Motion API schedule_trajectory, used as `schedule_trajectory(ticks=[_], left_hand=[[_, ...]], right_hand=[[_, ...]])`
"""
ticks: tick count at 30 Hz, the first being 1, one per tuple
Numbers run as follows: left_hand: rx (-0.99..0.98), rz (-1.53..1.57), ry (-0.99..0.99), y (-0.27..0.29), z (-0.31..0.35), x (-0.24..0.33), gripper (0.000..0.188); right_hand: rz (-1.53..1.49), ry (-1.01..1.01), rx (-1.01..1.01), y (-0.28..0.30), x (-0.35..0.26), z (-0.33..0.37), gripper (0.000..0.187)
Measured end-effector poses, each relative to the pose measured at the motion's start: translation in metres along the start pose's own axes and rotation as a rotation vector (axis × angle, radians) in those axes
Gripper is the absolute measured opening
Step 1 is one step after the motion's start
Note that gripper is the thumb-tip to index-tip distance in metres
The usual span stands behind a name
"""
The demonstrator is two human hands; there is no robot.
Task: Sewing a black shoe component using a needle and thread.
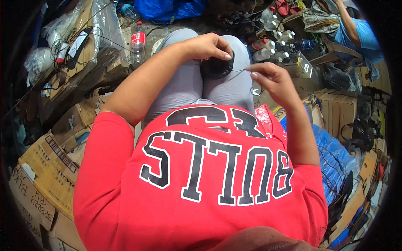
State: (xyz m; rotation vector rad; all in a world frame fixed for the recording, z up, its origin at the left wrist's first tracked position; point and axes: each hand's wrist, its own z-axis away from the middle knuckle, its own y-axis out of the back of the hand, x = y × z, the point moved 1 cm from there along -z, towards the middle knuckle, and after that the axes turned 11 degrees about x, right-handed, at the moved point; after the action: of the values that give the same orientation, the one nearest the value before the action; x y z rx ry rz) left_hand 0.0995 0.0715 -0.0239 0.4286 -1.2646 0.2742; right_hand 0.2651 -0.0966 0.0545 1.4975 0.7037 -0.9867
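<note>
A black, rounded, soft-looking piece (pixel 217 69) with a gathered edge rests over my lap between the knees. My left hand (pixel 210 47) grips its upper edge between thumb and fingers. From its right side a thin dark thread (pixel 238 70) runs to my right hand (pixel 273 80), which pinches it with thumb and forefinger just right of my knee. Whether a needle is in that pinch is too small to tell. My fingers partly cover the top of the black piece, so its exact kind does not show.
Left of my knees stands a plastic bottle with a red cap (pixel 138 44). Several bottles (pixel 268 50) cluster ahead on the right. Cardboard boxes (pixel 46 167) lie at left, blue plastic sheeting (pixel 326 163) at right. Another person's arm (pixel 348 23) shows at upper right.
</note>
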Motion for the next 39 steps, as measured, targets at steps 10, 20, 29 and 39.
schedule_trajectory(ticks=[10, 20, 29, 39], left_hand=[[-0.041, -0.020, -0.044, 0.004, 0.001, 0.009, 0.024], [-0.122, 0.010, 0.044, 0.007, -0.007, 0.009, 0.026], [-0.118, -0.156, -0.053, 0.003, -0.022, 0.011, 0.026], [-0.156, 0.000, -0.030, 0.004, -0.019, 0.008, 0.026]], right_hand=[[0.444, 0.069, -0.008, -0.022, 0.004, -0.019, 0.018], [0.394, 0.092, 0.092, -0.028, 0.011, -0.018, 0.013], [0.623, 0.492, 0.091, -0.024, 0.008, -0.025, 0.008], [0.523, 0.412, 0.197, -0.032, 0.017, -0.014, 0.006]])
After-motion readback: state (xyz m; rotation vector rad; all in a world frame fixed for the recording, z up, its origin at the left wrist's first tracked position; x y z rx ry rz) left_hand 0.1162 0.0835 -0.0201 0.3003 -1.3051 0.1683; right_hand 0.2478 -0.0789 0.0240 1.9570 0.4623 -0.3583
